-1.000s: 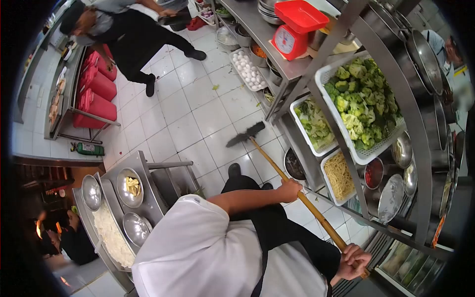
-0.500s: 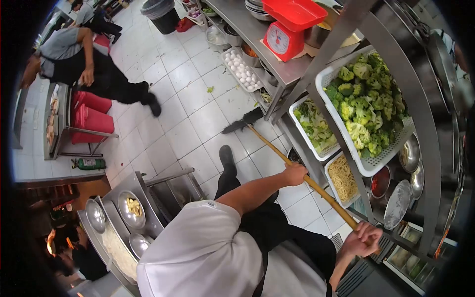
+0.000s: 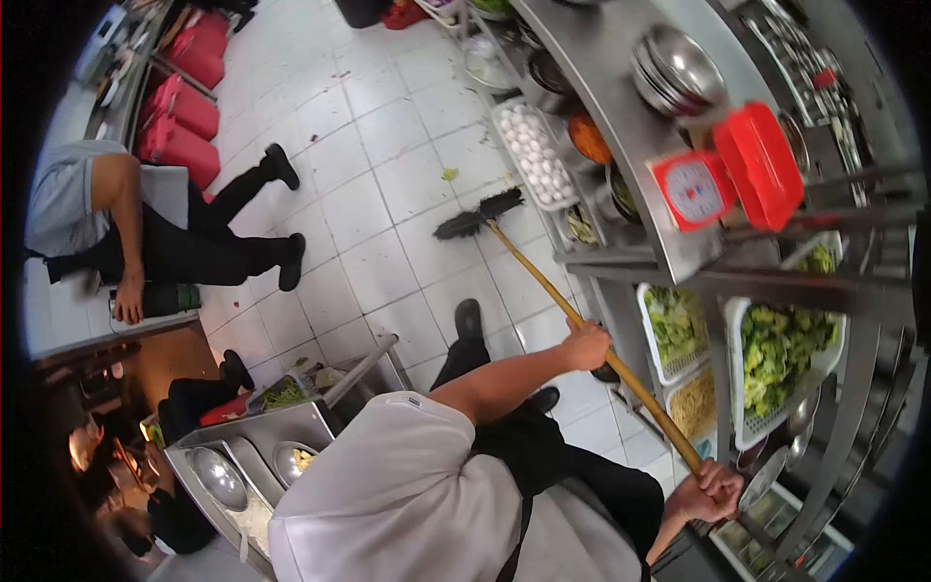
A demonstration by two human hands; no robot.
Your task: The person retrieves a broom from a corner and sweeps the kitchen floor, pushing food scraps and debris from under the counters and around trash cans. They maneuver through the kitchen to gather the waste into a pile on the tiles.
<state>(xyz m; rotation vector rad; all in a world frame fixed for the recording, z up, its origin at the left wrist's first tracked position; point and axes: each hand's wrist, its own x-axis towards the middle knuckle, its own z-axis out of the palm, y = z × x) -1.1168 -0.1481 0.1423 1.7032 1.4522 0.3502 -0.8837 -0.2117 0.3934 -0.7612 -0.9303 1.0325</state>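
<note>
Your broom (image 3: 533,274) head has pushed farther out, beside the egg tray (image 3: 533,155) — left hand (image 3: 587,344) wrapped mid-handle, right hand (image 3: 713,490) gripping its near end.

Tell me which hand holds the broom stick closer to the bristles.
The left hand, gripping the stick near its middle. The right hand grips the top end, farthest from the bristles.
</note>
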